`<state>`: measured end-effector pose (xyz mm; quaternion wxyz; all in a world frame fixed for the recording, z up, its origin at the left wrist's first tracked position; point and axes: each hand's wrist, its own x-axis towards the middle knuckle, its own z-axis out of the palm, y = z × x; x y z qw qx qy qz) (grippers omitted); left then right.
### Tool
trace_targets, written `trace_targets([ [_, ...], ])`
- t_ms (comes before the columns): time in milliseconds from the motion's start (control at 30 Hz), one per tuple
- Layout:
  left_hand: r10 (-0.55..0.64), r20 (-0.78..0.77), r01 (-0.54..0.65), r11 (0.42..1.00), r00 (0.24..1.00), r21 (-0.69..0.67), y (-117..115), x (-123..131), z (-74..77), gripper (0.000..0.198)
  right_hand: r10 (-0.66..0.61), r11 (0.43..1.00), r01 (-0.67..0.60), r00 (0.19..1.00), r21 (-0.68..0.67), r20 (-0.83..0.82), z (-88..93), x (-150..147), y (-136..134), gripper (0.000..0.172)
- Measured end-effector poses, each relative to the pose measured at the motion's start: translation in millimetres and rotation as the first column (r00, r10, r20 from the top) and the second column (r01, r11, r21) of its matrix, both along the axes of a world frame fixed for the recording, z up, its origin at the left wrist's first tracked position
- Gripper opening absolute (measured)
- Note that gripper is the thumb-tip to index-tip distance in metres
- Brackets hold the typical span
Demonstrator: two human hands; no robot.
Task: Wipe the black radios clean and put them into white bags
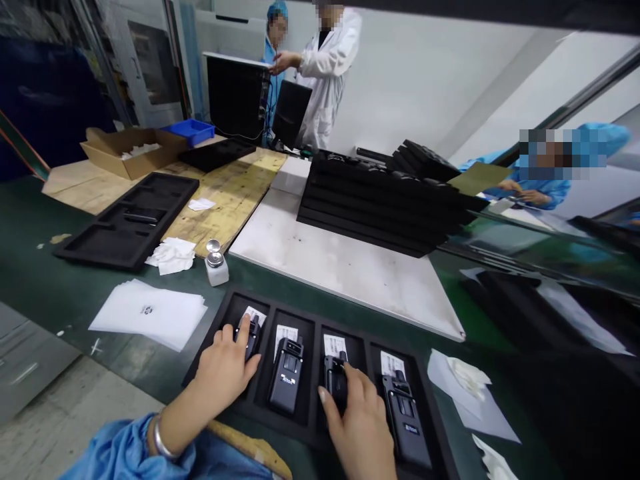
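Note:
A black foam tray [313,373] lies in front of me, with black handheld devices in its compartments, each beside a white label slip. My left hand [223,367] is at the leftmost device [254,337], thumb and fingers about it, index finger near its top end. My right hand [357,417] grips the third device [336,380] between thumb and fingers, partly covering it. Between my hands lies the second device [287,380], marked "Riton". The fourth device [407,420] rests right of my right hand, with a white slip [393,364] at its top.
White sheets [150,310] and a small pump bottle [217,267] lie beyond my left hand. Farther off are another foam tray [130,220], a cardboard box [133,150] and stacked black trays [380,200]. Papers [470,393] lie at right. Other people [327,67] stand or sit beyond.

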<state>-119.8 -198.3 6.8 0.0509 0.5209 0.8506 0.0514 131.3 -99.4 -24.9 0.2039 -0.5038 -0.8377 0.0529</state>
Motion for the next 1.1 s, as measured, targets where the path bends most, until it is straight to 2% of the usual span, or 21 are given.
trace_targets([
  [167, -0.046, 0.057, 0.049, 0.998, 0.997, -0.05, 4.6, -2.6, 5.1, 0.073, -0.023, 0.996, 0.03, 0.997, -0.087, 0.076, -17.2, -6.9, -1.1, 0.053],
  [333, -0.075, 0.061, 0.083, 0.988, 0.995, -0.132, 2.1, -7.8, 10.5, 0.086, 0.027, 0.997, -0.019, 0.994, -0.079, 0.103, -19.0, -2.8, 3.1, 0.062],
  [400, -0.064, 0.101, 0.071, 0.995, 0.993, -0.067, 0.3, -10.2, 10.5, 0.085, 0.039, 0.994, -0.034, 0.998, -0.101, 0.05, -13.9, 0.3, 5.3, 0.065],
  [467, -0.041, 0.137, 0.031, 0.997, 0.99, 0.07, 1.9, -13.5, 11.8, 0.085, 0.029, 0.992, -0.035, 0.998, -0.119, -0.05, -5.4, 2.4, 11.6, 0.066],
  [533, -0.034, 0.119, 0.009, 0.979, 0.992, 0.205, 11.4, -15.9, 15.1, 0.085, -0.006, 0.995, -0.008, 0.99, -0.101, -0.142, 3.9, -0.4, 23.6, 0.067],
  [600, -0.037, 0.055, 0.022, 0.968, 0.998, 0.252, 29.4, -16.1, 19.3, 0.085, -0.046, 0.997, 0.034, 0.981, -0.067, -0.188, 10.3, -10.1, 39.5, 0.068],
  [700, -0.043, -0.016, 0.045, 0.985, 0.999, 0.167, 59.7, -12.6, 22.9, 0.084, -0.064, 0.996, 0.052, 0.981, -0.07, -0.185, 12.6, -27.4, 60.0, 0.065],
  [767, -0.058, -0.069, 0.067, 0.988, 0.996, 0.14, 71.1, -7.9, 22.7, 0.079, -0.039, 0.997, 0.028, 0.984, -0.066, -0.172, 12.0, -28.0, 65.2, 0.06],
  [833, -0.088, -0.124, 0.109, 0.977, 0.988, 0.183, 72.1, 0.6, 20.6, 0.071, -0.033, 0.999, 0.032, 0.986, -0.008, -0.165, 11.4, -13.6, 62.4, 0.056],
  [900, -0.142, -0.128, 0.167, 0.964, 0.981, 0.205, 66.5, 15.1, 17.3, 0.068, -0.109, 0.991, 0.12, 0.983, 0.065, -0.15, 9.0, 13.2, 54.0, 0.056],
  [1000, -0.24, -0.051, 0.244, 0.968, 0.969, 0.066, 60.0, 46.1, 10.8, 0.073, -0.262, 0.958, 0.266, 0.964, 0.105, -0.048, -2.9, 57.3, 38.9, 0.055],
  [1100, -0.252, -0.034, 0.25, 0.967, 0.967, -0.055, 62.8, 71.2, 2.0, 0.078, -0.27, 0.961, 0.266, 0.962, 0.078, 0.047, -21.6, 84.0, 26.6, 0.051],
])
